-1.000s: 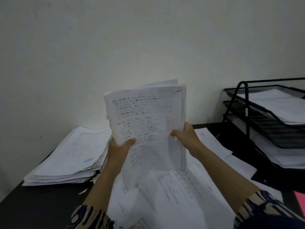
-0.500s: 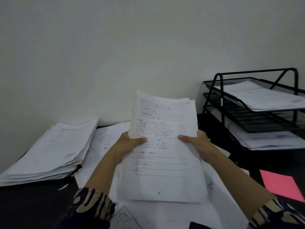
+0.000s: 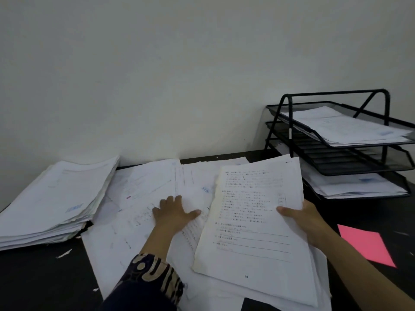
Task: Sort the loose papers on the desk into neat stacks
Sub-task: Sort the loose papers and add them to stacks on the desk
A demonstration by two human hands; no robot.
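Head view shows your right hand [image 3: 307, 223] pinching a bundle [image 3: 253, 216] by its right edge, thumb on top, so it stays squared and tilted above the desk [image 3: 40, 279]. Your left hand [image 3: 173, 212] lies flat with fingers spread, clutching nothing, on the loose sheets [image 3: 157, 182] beneath, probably to pin or gather them. Farther left sits a finished stack [image 3: 56, 198], a likely home for the bundle. A tray rack [image 3: 289, 131] at far right already carries paper.
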